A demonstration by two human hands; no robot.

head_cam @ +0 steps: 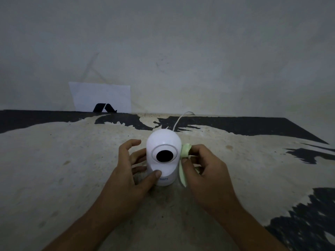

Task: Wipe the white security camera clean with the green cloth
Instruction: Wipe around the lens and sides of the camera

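Observation:
The white security camera [164, 142] stands upright on the worn table, its black lens facing me. My left hand [129, 171] grips it from the left, thumb pressed on the lower front and fingers wrapped round the side. My right hand [204, 171] is closed on the green cloth [185, 151], which is bunched against the camera's right side, with a strip hanging down by the base.
A white cable [178, 120] runs from behind the camera to the wall. A white sheet of paper with a black mark [101, 96] leans on the wall at the back left. The tabletop [54, 169] is pale with peeling black patches at the back and right.

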